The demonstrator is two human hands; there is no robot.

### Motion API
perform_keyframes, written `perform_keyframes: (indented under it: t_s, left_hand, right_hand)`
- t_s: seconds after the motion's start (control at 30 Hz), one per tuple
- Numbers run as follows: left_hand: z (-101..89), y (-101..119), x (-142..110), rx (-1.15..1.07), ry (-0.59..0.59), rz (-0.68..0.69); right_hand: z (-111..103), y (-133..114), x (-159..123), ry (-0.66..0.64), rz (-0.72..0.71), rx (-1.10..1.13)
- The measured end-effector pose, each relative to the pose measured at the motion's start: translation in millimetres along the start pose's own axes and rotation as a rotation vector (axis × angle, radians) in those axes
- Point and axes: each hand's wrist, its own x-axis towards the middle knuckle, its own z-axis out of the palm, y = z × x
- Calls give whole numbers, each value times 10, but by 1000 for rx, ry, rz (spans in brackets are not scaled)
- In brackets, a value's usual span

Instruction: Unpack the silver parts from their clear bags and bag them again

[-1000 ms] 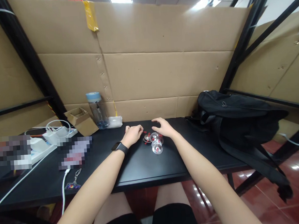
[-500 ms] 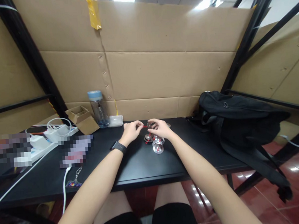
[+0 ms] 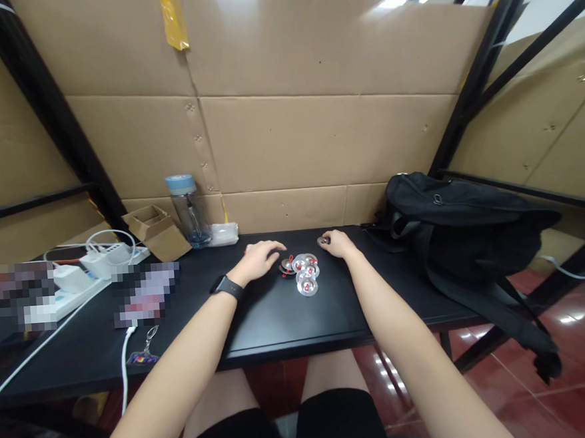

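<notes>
Several small shiny metal finger cymbals with red cord loops lie in an overlapping cluster (image 3: 307, 271) on the black table, between my hands. My left hand (image 3: 260, 260) hovers low just left of the cluster. Its fingers are stretched out, thumb apart, and it grips nothing I can see. A speck of red shows behind its knuckles. To the right and behind the cluster, my right hand (image 3: 340, 243) has its fingertips closed on a finger cymbal (image 3: 323, 241) at table level. Whether another disc lies beneath that one is hidden by my fingers.
A black bag (image 3: 463, 220) occupies the table's right side, its strap hanging over the edge. At left are a water bottle (image 3: 190, 213), an open cardboard box (image 3: 158, 232), a clear plastic packet (image 3: 223, 234), a charging phone (image 3: 150, 292) and a power strip (image 3: 96, 279). Cardboard walls (image 3: 276, 133) stand behind.
My hands have drawn apart. My right hand has moved right with a finger cymbal, away from the cluster. The left fingers, pinched near a red loop before, are now spread.
</notes>
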Motion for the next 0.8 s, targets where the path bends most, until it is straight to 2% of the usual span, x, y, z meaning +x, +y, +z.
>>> perform_keyframes:
  t_s: [0.1, 0.37, 0.57, 0.67, 0.8]
  left_hand:
    - [121, 144, 40, -48, -77, 108]
    - [199, 110, 36, -124, -89, 40]
    - [238, 100, 45, -181, -97, 92]
    - [218, 82, 62, -218, -61, 121]
    - [105, 84, 59, -226, 69, 113]
  right_hand:
    - [10, -34, -5, -28, -6, -11]
    - [27, -68, -33, -81, 15, -9]
    - [-51, -165, -83, -4, 6, 20]
    - [-92, -312, -122, 72, -124, 193]
    - [-60, -594, -219, -3, -405, 510]
